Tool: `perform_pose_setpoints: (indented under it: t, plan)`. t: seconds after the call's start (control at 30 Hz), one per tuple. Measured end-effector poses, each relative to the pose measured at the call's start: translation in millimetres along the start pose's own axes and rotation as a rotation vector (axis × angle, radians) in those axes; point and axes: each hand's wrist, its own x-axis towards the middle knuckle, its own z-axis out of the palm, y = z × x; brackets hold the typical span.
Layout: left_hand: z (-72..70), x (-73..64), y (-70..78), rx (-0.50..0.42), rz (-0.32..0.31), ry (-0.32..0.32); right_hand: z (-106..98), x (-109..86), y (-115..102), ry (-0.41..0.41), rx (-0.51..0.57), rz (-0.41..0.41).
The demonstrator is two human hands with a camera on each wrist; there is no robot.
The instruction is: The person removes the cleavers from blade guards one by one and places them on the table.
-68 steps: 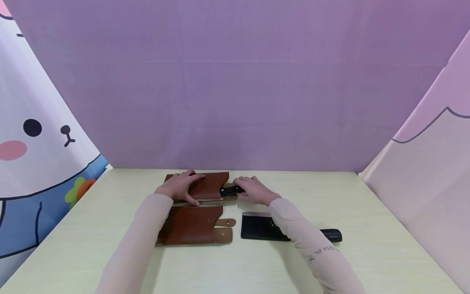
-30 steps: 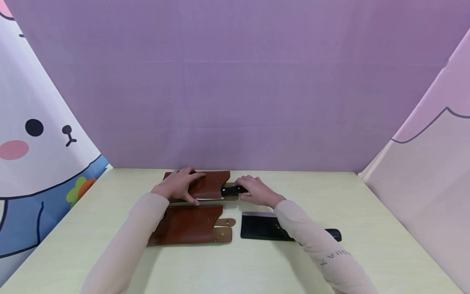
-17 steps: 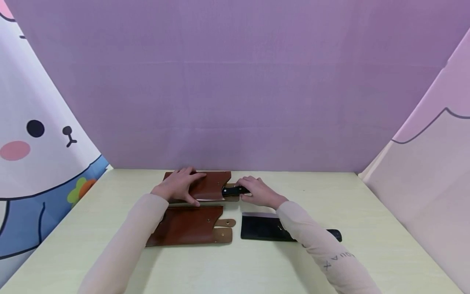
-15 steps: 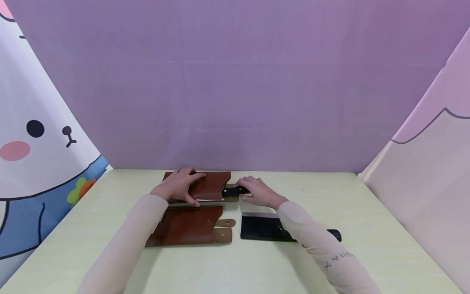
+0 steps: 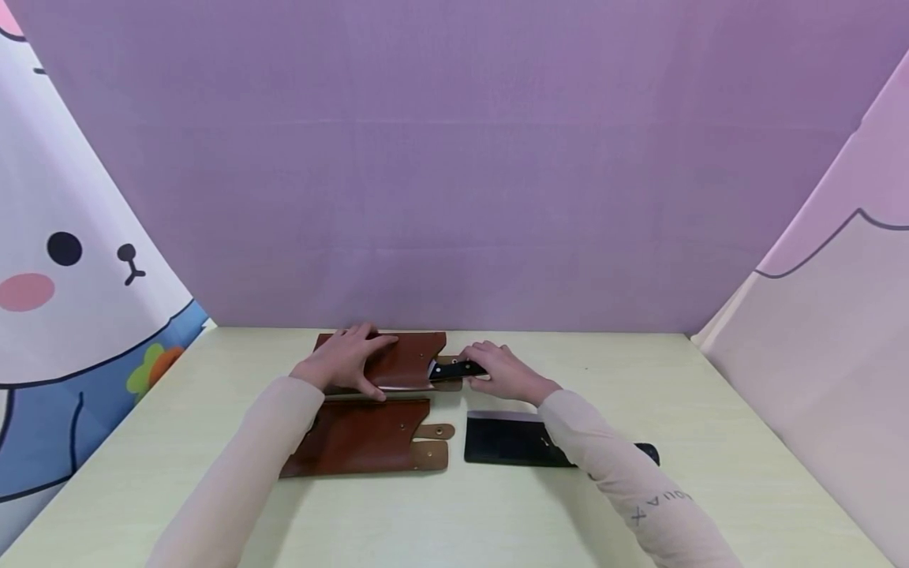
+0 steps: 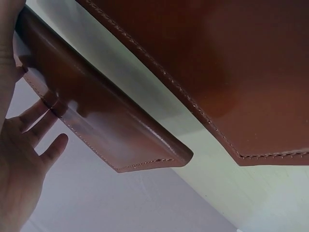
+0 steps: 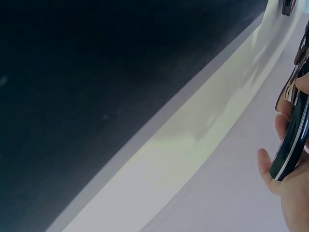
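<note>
A brown leather knife sheath (image 5: 408,359) lies at the back of the table. My left hand (image 5: 348,359) grips it across its width, thumb at the near edge and fingers at the far edge; the left wrist view shows fingers along the stitched edge of this sheath (image 6: 106,121). From its right-hand mouth sticks a black riveted knife handle (image 5: 454,370), a sliver of metal showing beside the leather. Curled round the handle's end is my right hand (image 5: 507,373), its thumb and fingers on the handle (image 7: 293,135) in the right wrist view. The leather hides the blade.
A second brown sheath (image 5: 369,438), with tan snap straps on its right, lies just in front of the first. To its right is a black cleaver (image 5: 504,442) with a grey edge strip, partly under my right forearm. A purple cloth wall (image 5: 454,197) rises behind the table.
The right hand has shifted slightly right with the knife handle, and a bit more handle shows outside the sheath. The sheath's mouth moved slightly right. My left forearm has swung left.
</note>
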Motion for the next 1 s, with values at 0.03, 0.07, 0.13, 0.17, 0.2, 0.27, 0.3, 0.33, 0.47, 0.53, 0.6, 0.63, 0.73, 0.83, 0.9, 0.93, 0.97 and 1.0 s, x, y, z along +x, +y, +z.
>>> perform_pose_setpoints:
  t: [0.03,0.07,0.13,0.17,0.2,0.27,0.3,0.33,0.47,0.53,0.6,0.63,0.73,0.83,0.9,0.93,0.97,1.0]
  plan:
    - [0.2,-0.1,-0.1,-0.001,-0.001,0.002,-0.3,-0.3,0.0,0.0,0.0,0.001]
    - [0.6,-0.1,-0.4,-0.001,-0.004,0.003,-0.6,-0.6,0.0,0.0,0.0,0.002]
    - [1.4,-0.3,-1.4,0.004,-0.005,0.009,-1.5,-1.2,-0.5,0.0,0.0,0.005]
    - [2.0,-0.1,-2.2,0.006,-0.006,0.01,-2.1,-1.6,-0.6,-0.001,0.0,0.006]
    - [2.5,-0.1,-2.8,0.008,-0.008,0.011,-2.5,-1.8,-0.6,-0.001,-0.003,0.006]
    - [3.0,0.0,-3.7,0.01,-0.012,0.012,-3.1,-2.4,-0.6,0.0,-0.008,0.005]
    - [3.2,-0.1,-3.9,0.009,-0.012,0.013,-3.4,-2.7,-0.5,0.002,-0.011,0.003]
    - [3.2,0.0,-3.9,0.005,-0.016,0.012,-3.7,-3.0,-0.4,0.004,-0.011,0.001]
    - [2.5,-0.6,-4.3,0.004,-0.021,0.008,-4.4,-4.3,0.2,0.009,-0.011,-0.006]
    - [2.2,-0.9,-4.7,0.005,-0.019,0.009,-4.7,-5.1,0.4,0.01,-0.009,-0.007]
    - [2.0,-1.4,-5.0,0.009,-0.017,0.01,-5.0,-5.9,0.9,0.011,-0.012,-0.008]
    - [1.9,-1.6,-5.1,0.01,-0.017,0.012,-5.2,-6.4,1.0,0.012,-0.011,-0.008]
    - [1.3,-2.5,-5.0,0.01,-0.019,0.016,-6.2,-7.4,1.2,0.014,-0.006,-0.011]
    - [0.0,-3.6,-4.9,0.012,-0.02,0.019,-7.0,-8.2,0.8,0.014,0.003,-0.01]
    - [-0.8,-4.1,-4.8,0.012,-0.021,0.018,-7.4,-8.5,0.7,0.013,0.003,-0.011]
    - [-1.2,-4.4,-4.6,0.012,-0.021,0.016,-7.4,-8.8,0.7,0.012,0.002,-0.011]
    - [-1.5,-4.7,-4.6,0.011,-0.022,0.014,-7.5,-9.0,0.7,0.011,0.001,-0.011]
    - [-1.8,-5.0,-4.4,0.011,-0.022,0.013,-7.7,-9.3,0.4,0.011,0.002,-0.012]
